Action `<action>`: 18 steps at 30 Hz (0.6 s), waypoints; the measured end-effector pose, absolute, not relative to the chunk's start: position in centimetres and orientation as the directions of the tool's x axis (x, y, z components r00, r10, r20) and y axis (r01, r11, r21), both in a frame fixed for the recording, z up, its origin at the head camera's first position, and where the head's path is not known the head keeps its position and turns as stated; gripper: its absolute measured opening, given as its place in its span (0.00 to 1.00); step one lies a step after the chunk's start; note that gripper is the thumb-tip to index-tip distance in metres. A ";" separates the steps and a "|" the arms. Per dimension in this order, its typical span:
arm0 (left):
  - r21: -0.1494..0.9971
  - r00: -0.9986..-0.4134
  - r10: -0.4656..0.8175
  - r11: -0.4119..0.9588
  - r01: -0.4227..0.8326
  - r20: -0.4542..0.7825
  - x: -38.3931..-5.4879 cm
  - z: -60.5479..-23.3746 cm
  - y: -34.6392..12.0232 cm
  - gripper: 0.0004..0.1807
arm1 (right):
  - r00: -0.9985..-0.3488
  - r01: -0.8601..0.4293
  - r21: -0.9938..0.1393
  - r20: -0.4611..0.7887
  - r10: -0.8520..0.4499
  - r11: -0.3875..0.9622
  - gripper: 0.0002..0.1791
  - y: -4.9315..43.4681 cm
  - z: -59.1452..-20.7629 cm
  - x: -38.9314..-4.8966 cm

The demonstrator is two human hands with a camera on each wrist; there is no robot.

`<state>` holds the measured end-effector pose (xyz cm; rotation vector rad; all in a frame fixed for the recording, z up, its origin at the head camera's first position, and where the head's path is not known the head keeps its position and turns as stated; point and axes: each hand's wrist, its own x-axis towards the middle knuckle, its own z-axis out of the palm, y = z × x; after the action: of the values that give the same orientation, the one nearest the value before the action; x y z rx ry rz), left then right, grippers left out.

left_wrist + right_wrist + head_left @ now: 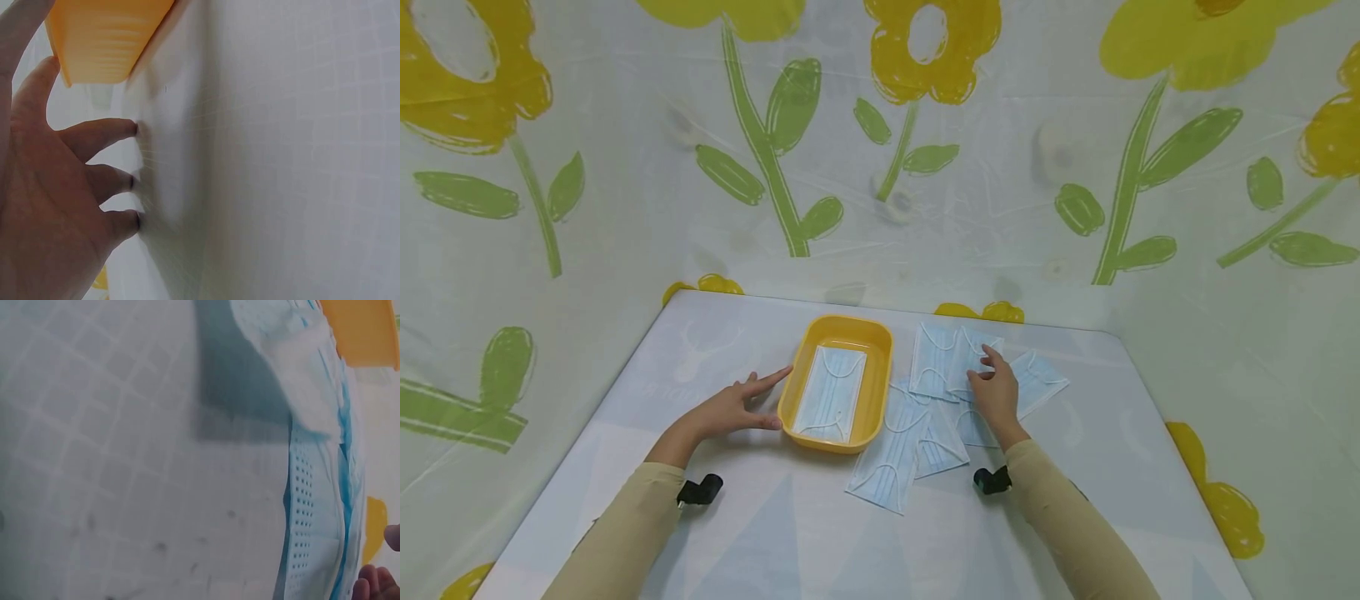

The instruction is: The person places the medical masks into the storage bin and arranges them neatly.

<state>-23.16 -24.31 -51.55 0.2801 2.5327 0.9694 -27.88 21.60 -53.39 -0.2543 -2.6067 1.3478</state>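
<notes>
A yellow plastic tray (883,387) stands near the middle of the table, with one light blue face mask (833,396) lying inside. At its left side is my left hand (727,410), fingers spread; a fingertip touches the tray wall (103,40) in the left wrist view. Several more face masks (889,454) lie overlapping to the right of the tray. My right hand (997,398) is over the upper masks (934,362), thumb and fingers apart, gripping nothing visible. In the right wrist view only its fingertips (373,584) show, beside a mask edge (306,500).
The pale table (1105,500) has printed shapes and a far edge against a flower-patterned curtain (985,208). One mask (1039,380) lies fanned out at the far right of the pile. A black wrist camera (702,490) sits at each sleeve.
</notes>
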 end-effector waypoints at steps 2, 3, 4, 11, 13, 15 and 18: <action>0.673 -0.895 0.326 0.739 0.040 -0.305 -23.2 -51.5 -24.3 0.57 | -0.967 0.061 -0.820 0.094 0.239 0.569 0.32 21.8 -53.4 -27.9; 0.672 -0.895 0.328 0.739 0.043 -0.304 -23.2 -51.5 -24.3 0.57 | -0.966 0.063 -0.822 0.092 0.240 0.566 0.33 21.9 -53.4 -28.0; 0.672 -0.895 0.329 0.739 0.044 -0.303 -23.1 -51.5 -24.3 0.57 | -0.966 0.064 -0.823 0.091 0.242 0.564 0.33 22.0 -53.4 -28.0; 0.675 -0.894 0.335 0.736 0.052 -0.296 -23.1 -51.4 -24.3 0.56 | -0.968 0.074 -0.816 0.079 0.238 0.574 0.33 22.7 -53.2 -28.2; 0.678 -0.894 0.337 0.733 0.053 -0.294 -23.1 -51.4 -24.3 0.56 | -0.968 0.076 -0.814 0.079 0.240 0.576 0.33 22.9 -53.2 -28.3; 0.678 -0.895 0.336 0.733 0.053 -0.294 -23.1 -51.5 -24.3 0.56 | -0.966 0.080 -0.813 0.078 0.245 0.576 0.33 23.1 -53.2 -28.4; 0.676 -0.896 0.334 0.735 0.053 -0.294 -23.2 -51.5 -24.3 0.56 | -0.966 0.097 -0.806 0.066 0.251 0.584 0.33 23.3 -53.3 -28.6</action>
<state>-23.17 -24.30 -51.50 0.2972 2.5388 0.9711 -28.59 23.29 -53.27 -0.2927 -2.6383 1.3266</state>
